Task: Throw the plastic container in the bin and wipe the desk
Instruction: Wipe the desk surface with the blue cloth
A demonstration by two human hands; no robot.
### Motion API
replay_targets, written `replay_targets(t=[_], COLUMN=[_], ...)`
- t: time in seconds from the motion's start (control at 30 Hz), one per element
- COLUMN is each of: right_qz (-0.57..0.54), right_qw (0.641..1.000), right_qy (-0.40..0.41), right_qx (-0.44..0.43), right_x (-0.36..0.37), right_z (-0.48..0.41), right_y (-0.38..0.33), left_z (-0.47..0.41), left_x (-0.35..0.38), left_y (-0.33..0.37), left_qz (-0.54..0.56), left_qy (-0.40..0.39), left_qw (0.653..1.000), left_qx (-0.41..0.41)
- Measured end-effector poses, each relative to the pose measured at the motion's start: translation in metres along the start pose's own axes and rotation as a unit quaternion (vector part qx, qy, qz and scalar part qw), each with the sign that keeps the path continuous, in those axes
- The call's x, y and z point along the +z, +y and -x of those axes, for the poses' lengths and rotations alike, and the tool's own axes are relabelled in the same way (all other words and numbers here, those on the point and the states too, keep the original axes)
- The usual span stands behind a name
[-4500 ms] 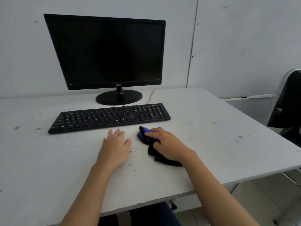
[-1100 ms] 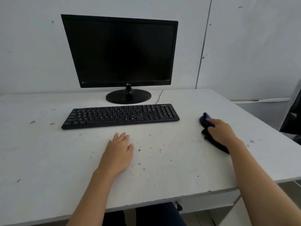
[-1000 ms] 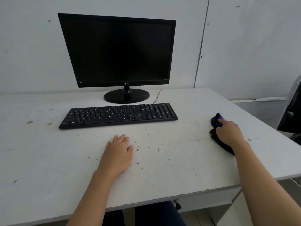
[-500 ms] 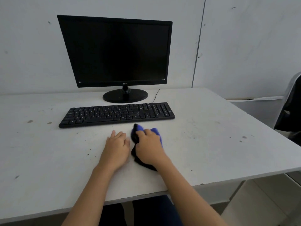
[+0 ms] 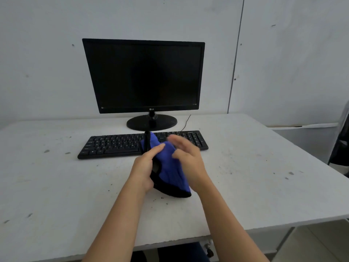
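A blue cloth with a black edge (image 5: 169,170) is lifted off the white desk (image 5: 255,176), held upright in front of the keyboard. My left hand (image 5: 144,170) grips its left side. My right hand (image 5: 186,157) lies against its right side, fingers blurred and spread, touching the fabric. Dark crumbs and specks dot the desk around and below the cloth. No plastic container or bin is in view.
A black keyboard (image 5: 117,145) lies just behind the hands. A black monitor (image 5: 145,76) on a round stand stands at the back by the wall. A dark chair (image 5: 341,140) is at the right edge. The desk's front edge runs close below my forearms.
The cloth has come up off the desk. My left hand, flat on the desk before, now holds it. My right hand no longer presses it down on the surface.
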State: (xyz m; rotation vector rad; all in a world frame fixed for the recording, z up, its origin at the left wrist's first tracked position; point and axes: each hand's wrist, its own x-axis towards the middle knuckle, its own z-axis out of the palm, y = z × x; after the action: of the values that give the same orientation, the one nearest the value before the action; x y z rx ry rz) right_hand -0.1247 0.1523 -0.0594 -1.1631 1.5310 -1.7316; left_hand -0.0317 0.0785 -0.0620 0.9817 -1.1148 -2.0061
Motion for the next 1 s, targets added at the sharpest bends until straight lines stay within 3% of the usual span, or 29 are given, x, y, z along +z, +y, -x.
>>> replay_targets(t=[0.07,0.17,0.27,0.43,0.6,0.7,0.83,0.9,1.0], right_qz=[0.068,0.074,0.087,0.128,0.095,0.085,0.150,0.202,0.373], right_qw=[0.992,0.982,0.986,0.981,0.983,0.980,0.958,0.940,0.865], right_qy=[0.087,0.025,0.020,0.106,0.109,0.137,0.216,0.238,0.255], right_qx=[0.067,0.172,0.140,0.099,0.109,0.120,0.119,0.139,0.221], right_x=[-0.010,-0.024,-0.031,-0.058,-0.120,-0.166,-0.217,-0.241,-0.265], right_z=[-0.002,-0.006,-0.009,-0.021,-0.027,-0.030,-0.041,-0.049,-0.057], right_y=[0.001,0.004,-0.003,-0.006,-0.009,-0.014,-0.020,-0.016,0.009], left_z=[-0.001,-0.002,-0.006,-0.020,-0.044,-0.063,-0.085,-0.096,-0.101], left_x=[-0.001,0.003,0.009,0.027,0.081,0.127,0.186,0.209,0.222], left_y=[0.002,0.005,0.007,0.005,-0.007,-0.017,-0.033,-0.043,-0.058], left_qz=[0.019,0.023,-0.027,-0.042,-0.079,-0.113,-0.235,-0.287,-0.470], left_qy=[0.000,-0.036,-0.036,-0.015,-0.126,-0.153,-0.166,-0.169,-0.105], left_qw=[1.000,0.999,0.999,0.997,0.987,0.978,0.946,0.932,0.869], left_qx=[0.005,0.011,0.030,0.058,0.066,0.085,0.149,0.142,0.113])
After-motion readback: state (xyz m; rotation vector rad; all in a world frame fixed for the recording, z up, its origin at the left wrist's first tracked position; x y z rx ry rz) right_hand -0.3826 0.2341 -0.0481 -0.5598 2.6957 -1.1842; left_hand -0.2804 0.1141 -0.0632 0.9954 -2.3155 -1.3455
